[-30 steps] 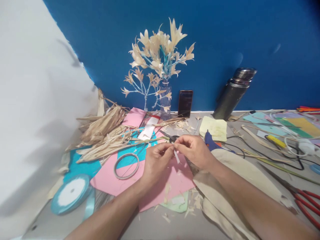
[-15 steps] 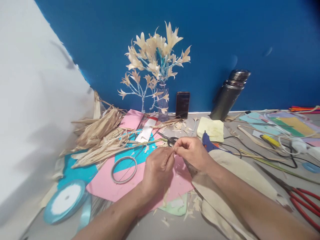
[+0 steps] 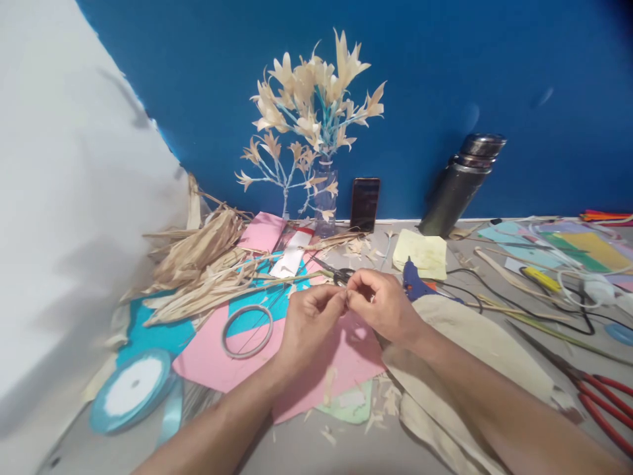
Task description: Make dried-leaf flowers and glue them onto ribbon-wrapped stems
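My left hand [image 3: 314, 320] and my right hand [image 3: 380, 305] meet fingertip to fingertip above a pink sheet [image 3: 316, 389]. Both are closed in a pinch, and whatever sits between the fingers is too small to make out. Just behind the fingertips lies a small pair of dark-handled scissors [image 3: 339, 274]. Left of my left hand, a grey ring of tape or wire [image 3: 226, 330] rests across the pink and blue sheets. A blue glue gun [image 3: 413, 282] lies beyond my right hand. Pale husk scraps [image 3: 383, 409] are scattered near my wrists.
Dried husks [image 3: 198, 254] pile up at left, above a blue ribbon roll [image 3: 129, 389]. Husk flowers [image 3: 316, 92] stand in a clear bottle [image 3: 325, 198] beside a phone [image 3: 364, 204] and a leaning flask [image 3: 459, 188]. Red-handled shears [image 3: 588, 382] and cables [image 3: 524, 300] occupy the right.
My left hand has rolled so its thumb and forefinger show more openly, still pinched against the right fingertips. The whole view has shifted slightly.
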A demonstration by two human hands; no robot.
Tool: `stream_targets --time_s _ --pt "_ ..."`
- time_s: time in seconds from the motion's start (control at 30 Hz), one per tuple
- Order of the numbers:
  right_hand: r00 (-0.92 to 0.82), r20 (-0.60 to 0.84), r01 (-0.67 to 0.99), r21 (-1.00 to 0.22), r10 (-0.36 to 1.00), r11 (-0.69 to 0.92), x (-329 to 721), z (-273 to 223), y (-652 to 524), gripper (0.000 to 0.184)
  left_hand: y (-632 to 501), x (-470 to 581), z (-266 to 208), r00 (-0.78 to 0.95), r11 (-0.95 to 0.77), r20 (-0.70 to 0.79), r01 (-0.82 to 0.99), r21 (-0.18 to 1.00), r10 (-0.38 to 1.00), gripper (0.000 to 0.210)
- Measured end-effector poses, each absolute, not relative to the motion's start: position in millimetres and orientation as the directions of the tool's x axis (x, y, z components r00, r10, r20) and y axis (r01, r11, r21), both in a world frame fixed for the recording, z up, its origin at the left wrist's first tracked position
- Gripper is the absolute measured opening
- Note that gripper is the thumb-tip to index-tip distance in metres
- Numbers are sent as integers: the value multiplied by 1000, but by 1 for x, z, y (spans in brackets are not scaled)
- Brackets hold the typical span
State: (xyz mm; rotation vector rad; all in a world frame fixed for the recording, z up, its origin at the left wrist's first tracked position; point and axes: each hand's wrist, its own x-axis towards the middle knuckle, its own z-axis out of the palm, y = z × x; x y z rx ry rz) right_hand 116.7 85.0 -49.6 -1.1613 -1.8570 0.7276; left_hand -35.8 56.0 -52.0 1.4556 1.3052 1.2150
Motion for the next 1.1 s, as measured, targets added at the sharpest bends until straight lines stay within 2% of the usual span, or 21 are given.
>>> stream_targets --time_s 0.17,0.43,0.63,0.83,1.1 --pt "-269 396 472 -740 878 479 116 -54 85 11 57 -37 -55 2 -121 124 228 966 992 21" --pt "-289 428 475 -713 856 516 117 -59 86 12 62 -37 -53 -9 -17 18 109 994 1000 17" --pt "-284 484 499 -663 828 559 116 -62 87 13 62 -37 -55 -7 1 -1 48 999 1000 8" --pt "-318 515 549 -584 796 597 117 -63 88 13 61 -38 -51 -16 -62 66 190 980 998 10" --pt "-307 496 547 -606 812 577 118 -61 89 13 62 -39 -49 50 -98 89 231 968 995 15"
